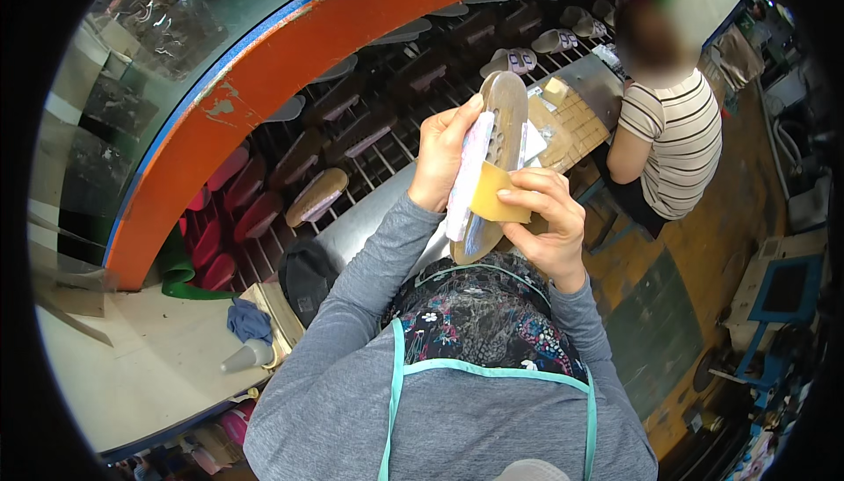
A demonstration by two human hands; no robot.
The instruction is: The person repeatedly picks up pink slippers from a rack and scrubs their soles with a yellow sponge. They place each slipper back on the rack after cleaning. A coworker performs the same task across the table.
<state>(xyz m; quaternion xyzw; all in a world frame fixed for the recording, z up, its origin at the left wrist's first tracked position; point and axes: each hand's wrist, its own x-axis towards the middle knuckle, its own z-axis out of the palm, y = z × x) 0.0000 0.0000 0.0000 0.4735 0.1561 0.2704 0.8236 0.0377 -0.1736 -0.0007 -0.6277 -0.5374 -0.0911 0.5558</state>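
Observation:
In front of my chest I hold a sandal (505,112) with a brownish footbed and a pale lilac-white part along its left side. My left hand (442,152) is closed round that left side near the upper end, the thumb lying along the edge. A yellow block (495,195), like a sponge or crepe rubber, is pinched in my right hand (549,217). The block lies against the middle of the sandal and hides part of it. Below it, a bluish patch shows at the sandal's lower end.
A curved orange-framed machine (224,105) arches over a rack (374,154) carrying rows of sandals and soles. To the right, a person in a striped top (681,142) sits by a workbench (576,125). A grey cloth (249,319) lies on the pale counter (141,367) at left.

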